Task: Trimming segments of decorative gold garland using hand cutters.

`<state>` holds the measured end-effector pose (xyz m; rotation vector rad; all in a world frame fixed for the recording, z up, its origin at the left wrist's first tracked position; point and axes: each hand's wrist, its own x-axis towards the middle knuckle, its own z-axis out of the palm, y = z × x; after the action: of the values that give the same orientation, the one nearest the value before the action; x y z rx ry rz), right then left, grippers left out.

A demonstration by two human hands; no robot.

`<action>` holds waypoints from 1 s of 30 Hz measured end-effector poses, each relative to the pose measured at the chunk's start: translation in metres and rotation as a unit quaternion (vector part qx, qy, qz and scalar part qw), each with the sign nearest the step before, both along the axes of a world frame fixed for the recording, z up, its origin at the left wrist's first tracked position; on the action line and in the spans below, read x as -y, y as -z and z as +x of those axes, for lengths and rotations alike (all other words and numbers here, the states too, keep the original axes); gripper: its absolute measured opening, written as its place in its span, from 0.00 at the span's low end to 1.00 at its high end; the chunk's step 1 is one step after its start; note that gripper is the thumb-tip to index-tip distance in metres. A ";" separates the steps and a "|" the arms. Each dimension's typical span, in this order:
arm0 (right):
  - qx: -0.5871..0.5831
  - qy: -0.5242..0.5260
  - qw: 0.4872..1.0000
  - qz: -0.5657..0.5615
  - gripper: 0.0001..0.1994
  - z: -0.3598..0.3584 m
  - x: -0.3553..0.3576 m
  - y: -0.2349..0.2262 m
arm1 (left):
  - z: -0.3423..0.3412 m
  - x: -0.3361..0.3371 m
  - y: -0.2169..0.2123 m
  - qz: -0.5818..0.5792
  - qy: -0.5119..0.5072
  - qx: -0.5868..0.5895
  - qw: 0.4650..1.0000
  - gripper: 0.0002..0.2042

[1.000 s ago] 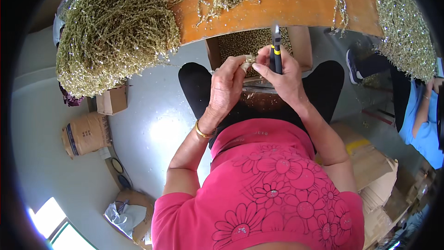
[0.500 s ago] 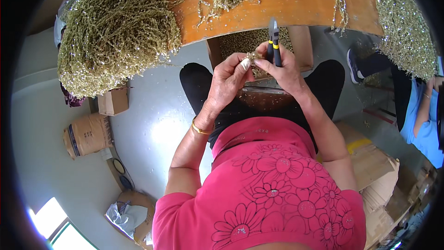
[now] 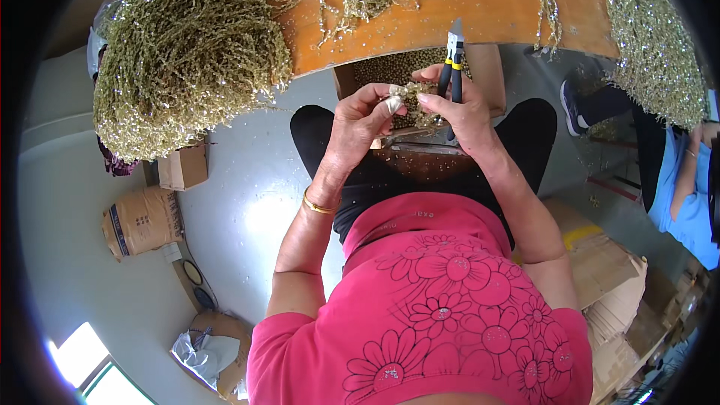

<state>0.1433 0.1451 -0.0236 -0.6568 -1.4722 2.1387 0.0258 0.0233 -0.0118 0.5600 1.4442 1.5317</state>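
While the left hand [image 3: 354, 120] pinches one side of a gold tinsel cluster [image 3: 417, 100], the right hand [image 3: 469, 115] thumbs its other side and grips pliers [image 3: 454, 52]. Between them, the cluster spreads fuller than half a second ago, the hands farther apart. Beyond sit a box [image 3: 490, 79] of gold pieces [image 3: 381, 68], then an orange table [image 3: 495, 4] with tinsel [image 3: 191, 60].

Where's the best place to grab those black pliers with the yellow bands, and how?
Probably by the long dark handles, coming from the wearer's side, where the right hand has them now. The pliers stand with their metal tip pointing away toward the orange table, so the handles face the wearer and fingers can keep off the tip.
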 end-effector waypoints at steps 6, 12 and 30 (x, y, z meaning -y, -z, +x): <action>0.005 -0.031 1.000 0.000 0.09 0.001 -0.005 -0.009 | -0.003 0.001 0.001 -0.007 -0.009 0.024 1.000 0.06; 0.008 -0.042 0.999 -0.028 0.08 0.000 -0.006 -0.004 | -0.004 0.000 0.003 -0.006 -0.001 0.085 0.996 0.07; 0.040 -0.053 0.993 0.099 0.08 -0.002 -0.003 -0.005 | 0.000 -0.007 0.006 0.026 -0.055 -0.190 0.980 0.09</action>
<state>0.1413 0.1480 -0.0181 -0.6110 -1.7716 2.0280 0.0255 0.0307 -0.0182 0.8531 1.7493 1.6126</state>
